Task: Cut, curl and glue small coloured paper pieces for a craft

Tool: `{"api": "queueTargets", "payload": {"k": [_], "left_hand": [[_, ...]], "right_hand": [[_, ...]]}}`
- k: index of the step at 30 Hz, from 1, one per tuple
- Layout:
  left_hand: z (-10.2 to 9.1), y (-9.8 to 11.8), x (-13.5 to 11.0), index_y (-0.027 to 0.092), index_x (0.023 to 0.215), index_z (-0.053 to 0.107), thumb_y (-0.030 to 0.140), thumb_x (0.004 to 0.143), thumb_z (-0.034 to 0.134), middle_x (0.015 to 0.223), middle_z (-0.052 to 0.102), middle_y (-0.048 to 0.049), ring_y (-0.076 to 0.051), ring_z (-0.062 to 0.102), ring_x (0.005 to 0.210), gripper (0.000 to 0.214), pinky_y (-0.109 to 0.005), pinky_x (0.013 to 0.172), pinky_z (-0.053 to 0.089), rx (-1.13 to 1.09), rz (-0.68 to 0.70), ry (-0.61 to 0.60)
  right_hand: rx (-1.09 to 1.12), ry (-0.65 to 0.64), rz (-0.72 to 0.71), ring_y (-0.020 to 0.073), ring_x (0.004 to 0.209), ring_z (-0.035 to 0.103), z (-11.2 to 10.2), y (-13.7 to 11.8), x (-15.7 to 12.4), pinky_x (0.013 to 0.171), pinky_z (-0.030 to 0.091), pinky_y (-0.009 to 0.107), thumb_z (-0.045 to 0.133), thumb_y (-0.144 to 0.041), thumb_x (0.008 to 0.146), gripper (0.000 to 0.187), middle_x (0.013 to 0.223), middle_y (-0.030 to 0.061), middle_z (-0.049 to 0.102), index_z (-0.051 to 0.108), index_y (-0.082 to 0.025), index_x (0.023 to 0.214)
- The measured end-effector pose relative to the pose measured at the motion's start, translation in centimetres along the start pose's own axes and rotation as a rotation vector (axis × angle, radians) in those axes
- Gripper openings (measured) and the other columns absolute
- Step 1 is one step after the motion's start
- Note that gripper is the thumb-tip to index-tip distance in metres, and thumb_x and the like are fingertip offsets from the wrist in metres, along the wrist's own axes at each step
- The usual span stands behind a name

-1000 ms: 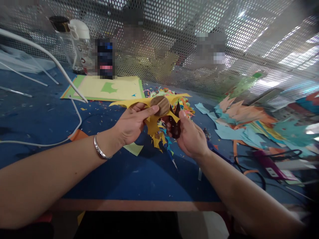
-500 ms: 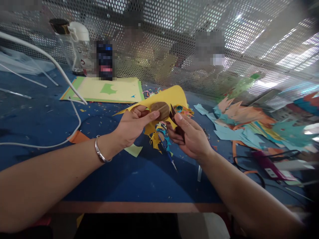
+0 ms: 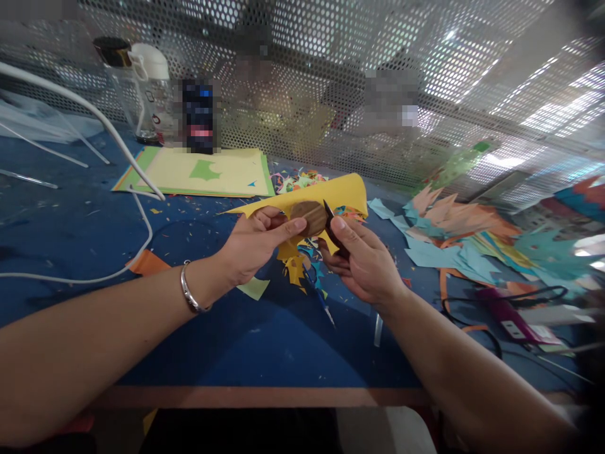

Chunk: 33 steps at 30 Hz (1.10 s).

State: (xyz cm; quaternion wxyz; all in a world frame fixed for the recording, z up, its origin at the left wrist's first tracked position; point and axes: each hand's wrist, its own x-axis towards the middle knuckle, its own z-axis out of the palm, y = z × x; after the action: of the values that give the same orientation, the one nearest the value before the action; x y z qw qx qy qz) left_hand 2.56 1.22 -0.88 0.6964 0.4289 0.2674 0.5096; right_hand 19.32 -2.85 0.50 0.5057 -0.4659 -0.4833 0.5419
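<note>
My left hand (image 3: 255, 244) pinches a sheet of yellow paper (image 3: 341, 191) together with a round brown wood-grain disc (image 3: 312, 215), the thumb pressing on the disc's face. The paper is bent over behind the disc, and its lower edge is ragged. In my right hand (image 3: 366, 255) are dark scissors (image 3: 333, 228), point upward at the disc's right rim; fingers hide the handles. A narrow flap of yellow paper hangs beside the blades. Below the hands lie yellow paper scraps (image 3: 295, 270) and a blue pen-like tool (image 3: 325, 304).
Stacked coloured sheets (image 3: 231, 170) lie at the back left, with a phone (image 3: 198, 120) and clear bottles (image 3: 158, 94) behind. A white cable (image 3: 101, 116) arches at left. Cut paper pieces (image 3: 454, 217) and a purple power strip (image 3: 508, 315) lie right. A perforated metal screen (image 3: 302, 38) stands behind.
The paper and disc have shifted slightly right and down, and the paper's curled right end sits lower. The hands keep their grips; the paper flap by the blades has changed position.
</note>
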Motion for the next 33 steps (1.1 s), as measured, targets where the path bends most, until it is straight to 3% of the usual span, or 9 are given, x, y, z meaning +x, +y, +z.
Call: {"api": "queueTargets", "payload": {"k": [8,18,25,33], "left_hand": [[-0.4,0.1,0.1,0.016,0.078,0.063,0.027,0.067,0.087,0.076,0.073,-0.0002,-0.011,0.066,0.073,0.028,-0.025,0.077,0.050,0.058,0.014,-0.042],[-0.9,0.5,0.3,0.014,0.091,0.065,0.029,0.073,0.083,0.090,0.077,-0.0065,-0.015,0.071,0.081,0.029,-0.028,0.079,0.052,0.169,0.032,-0.094],[-1.0,0.8,0.3,0.016,0.097,0.061,0.028,0.070,0.085,0.082,0.076,-0.0043,-0.018,0.072,0.079,0.039,-0.031,0.076,0.055,0.155,0.057,-0.136],[-1.2,1.4,0.7,0.020,0.100,0.053,0.025,0.071,0.083,0.079,0.075,-0.0015,-0.017,0.072,0.077,0.042,-0.031,0.079,0.055,0.141,0.137,-0.110]], "right_hand": [[-0.032,-0.008,-0.049,0.0047,0.046,0.021,-0.2,-0.3,0.1,0.040,0.009,0.024,0.075,-0.056,0.079,0.045,0.063,-0.0055,0.036,0.050,-0.021,0.068],[-0.083,-0.049,-0.019,0.0047,0.045,0.022,-0.8,-0.4,0.1,0.041,0.008,0.025,0.072,-0.059,0.079,0.043,0.059,-0.0055,0.037,0.058,-0.020,0.072],[-0.094,-0.061,-0.031,0.0041,0.044,0.021,-0.9,-0.3,0.2,0.041,0.008,0.024,0.072,-0.057,0.081,0.041,0.059,-0.0062,0.037,0.057,-0.020,0.072],[-0.051,-0.080,0.100,0.0014,0.043,0.025,-0.6,-0.7,0.2,0.039,0.009,0.021,0.076,-0.057,0.076,0.045,0.061,-0.0069,0.041,0.056,-0.017,0.073]]}}
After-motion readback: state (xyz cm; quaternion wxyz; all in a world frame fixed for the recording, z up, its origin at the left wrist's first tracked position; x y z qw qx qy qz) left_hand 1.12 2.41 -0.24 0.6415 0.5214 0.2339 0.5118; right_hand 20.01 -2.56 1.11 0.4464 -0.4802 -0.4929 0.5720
